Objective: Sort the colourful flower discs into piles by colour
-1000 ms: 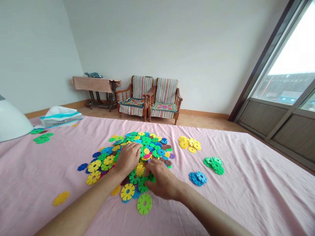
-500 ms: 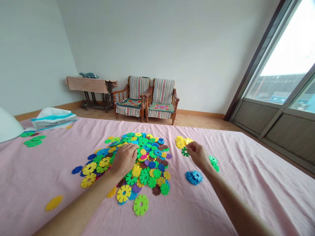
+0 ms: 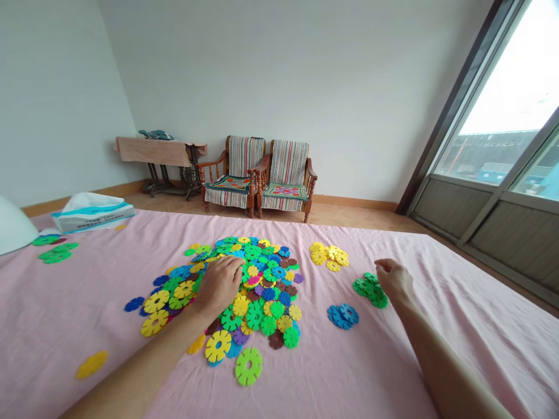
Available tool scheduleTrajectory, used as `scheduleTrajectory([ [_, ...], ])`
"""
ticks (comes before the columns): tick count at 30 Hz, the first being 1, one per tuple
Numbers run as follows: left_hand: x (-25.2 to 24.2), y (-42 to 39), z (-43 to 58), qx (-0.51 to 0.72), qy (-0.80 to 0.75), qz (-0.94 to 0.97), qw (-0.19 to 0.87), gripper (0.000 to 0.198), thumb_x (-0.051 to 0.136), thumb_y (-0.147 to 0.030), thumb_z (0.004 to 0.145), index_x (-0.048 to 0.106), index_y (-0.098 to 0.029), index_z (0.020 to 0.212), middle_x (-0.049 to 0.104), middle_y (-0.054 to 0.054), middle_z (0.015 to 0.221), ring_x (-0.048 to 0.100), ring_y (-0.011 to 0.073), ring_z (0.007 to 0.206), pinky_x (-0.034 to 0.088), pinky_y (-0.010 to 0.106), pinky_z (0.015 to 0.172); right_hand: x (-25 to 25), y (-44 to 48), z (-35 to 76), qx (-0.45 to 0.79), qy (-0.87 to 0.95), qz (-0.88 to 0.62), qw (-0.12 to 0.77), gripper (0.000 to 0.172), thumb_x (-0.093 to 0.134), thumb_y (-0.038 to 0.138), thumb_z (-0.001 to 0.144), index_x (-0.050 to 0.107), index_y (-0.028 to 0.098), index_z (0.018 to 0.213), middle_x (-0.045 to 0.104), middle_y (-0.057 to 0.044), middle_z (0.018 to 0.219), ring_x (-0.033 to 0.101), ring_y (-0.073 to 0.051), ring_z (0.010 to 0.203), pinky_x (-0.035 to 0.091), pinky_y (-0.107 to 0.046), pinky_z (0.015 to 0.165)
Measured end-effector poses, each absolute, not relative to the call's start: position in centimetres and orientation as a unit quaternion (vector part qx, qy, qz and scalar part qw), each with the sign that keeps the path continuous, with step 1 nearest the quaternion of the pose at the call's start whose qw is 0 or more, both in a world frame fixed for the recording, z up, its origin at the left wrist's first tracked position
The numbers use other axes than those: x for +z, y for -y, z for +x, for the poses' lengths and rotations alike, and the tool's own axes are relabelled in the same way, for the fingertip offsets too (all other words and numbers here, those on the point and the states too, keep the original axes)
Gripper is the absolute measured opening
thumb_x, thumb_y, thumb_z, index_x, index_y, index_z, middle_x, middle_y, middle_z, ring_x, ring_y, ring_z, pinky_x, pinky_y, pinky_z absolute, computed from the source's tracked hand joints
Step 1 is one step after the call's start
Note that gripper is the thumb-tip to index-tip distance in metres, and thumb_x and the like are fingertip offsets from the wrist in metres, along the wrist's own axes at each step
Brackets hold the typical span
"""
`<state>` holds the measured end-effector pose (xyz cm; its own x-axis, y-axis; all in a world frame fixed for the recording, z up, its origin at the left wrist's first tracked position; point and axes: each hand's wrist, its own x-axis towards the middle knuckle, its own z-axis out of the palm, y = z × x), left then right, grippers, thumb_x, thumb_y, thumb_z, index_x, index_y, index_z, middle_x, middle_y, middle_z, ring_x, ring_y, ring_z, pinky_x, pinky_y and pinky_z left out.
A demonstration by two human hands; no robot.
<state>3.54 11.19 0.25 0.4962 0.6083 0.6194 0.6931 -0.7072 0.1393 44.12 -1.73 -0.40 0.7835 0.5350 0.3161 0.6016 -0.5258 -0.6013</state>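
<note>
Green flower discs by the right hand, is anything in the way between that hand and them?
Nothing visible stands in the way. The right hand is right at the edge of the green plastic flower discs. The blue discs lie off to one side, not between them.

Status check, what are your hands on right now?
Left hand flat on the plastic disc pile. Right hand at the green discs. Blue discs close by.
</note>
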Motion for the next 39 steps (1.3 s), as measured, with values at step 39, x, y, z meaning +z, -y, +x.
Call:
scheduleTrajectory([
  [39,0.8,-11.8,2.1,-0.402,0.402,-0.822,0.043,0.026,0.04,-0.015,0.087,0.066,-0.019,0.093,0.071,0.006,0.095,0.065,0.0218,0.094,0.049,0.038,0.088,-1.3,1.6,26.9,-0.059,0.733,-0.654,0.179,0.021,0.041,0.006,0.089,0.057,0.018,0.081,0.058,-0.007,0.085,0.051,-0.019,0.077,0.035,-0.03,0.067],
])
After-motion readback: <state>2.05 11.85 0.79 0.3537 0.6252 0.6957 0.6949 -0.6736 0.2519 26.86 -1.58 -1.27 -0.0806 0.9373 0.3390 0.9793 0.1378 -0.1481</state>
